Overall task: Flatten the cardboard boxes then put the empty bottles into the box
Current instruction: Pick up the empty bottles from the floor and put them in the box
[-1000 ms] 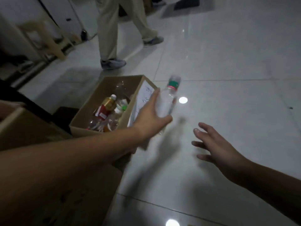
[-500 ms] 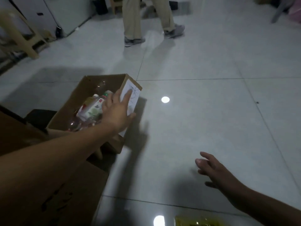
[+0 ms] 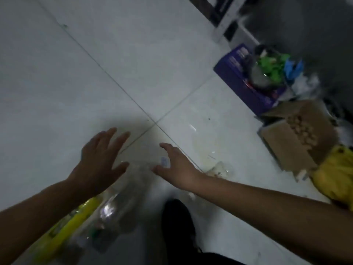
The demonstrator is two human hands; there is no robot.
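Note:
A pile of clear empty bottles (image 3: 122, 203) lies on the pale tiled floor at the lower left, blurred by motion. One clear bottle with a pale cap (image 3: 164, 162) points up between my hands. A yellow-labelled bottle (image 3: 72, 226) lies along the pile's left side. My left hand (image 3: 101, 161) hovers open over the pile, fingers spread. My right hand (image 3: 175, 163) is open too, its thumb and fingers right beside the capped bottle; I cannot tell whether they touch it. The box with bottles is out of view.
At the right stand an open brown cardboard box (image 3: 294, 138), a purple box (image 3: 246, 87) with green and blue rubbish, and a yellow bag (image 3: 336, 175). My dark shoe (image 3: 177, 222) is at bottom centre. A crumpled clear wrapper (image 3: 217, 169) lies by my right wrist.
The view has swung away from the box of bottles to another patch of floor. My left hand has left the box and now hovers over the bottle pile; my right hand has reached in.

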